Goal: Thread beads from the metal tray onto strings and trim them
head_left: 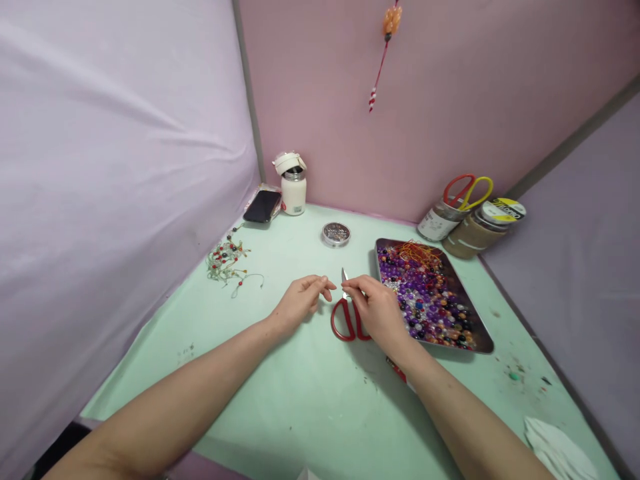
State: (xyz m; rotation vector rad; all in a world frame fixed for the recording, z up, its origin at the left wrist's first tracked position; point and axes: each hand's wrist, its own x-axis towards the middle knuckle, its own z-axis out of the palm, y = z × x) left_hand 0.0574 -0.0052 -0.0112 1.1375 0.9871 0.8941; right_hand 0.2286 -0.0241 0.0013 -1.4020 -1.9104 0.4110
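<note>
My right hand is closed in a pinch above red-handled scissors. Whatever lies between its fingertips is too small to make out. My left hand faces it from the left, a small gap between the two, thumb and fingers brought together; anything in them is too fine to see. The scissors lie on the green table with their blades pointing away from me, partly covered by my right hand. Just right of that hand is a dark tray of purple, clear, black and orange beads.
Behind my hands sits a small round clear case. Strung beaded cords lie at the left, near a phone and a white bottle. Two jars, one holding scissors, stand back right. A white cloth lies front right.
</note>
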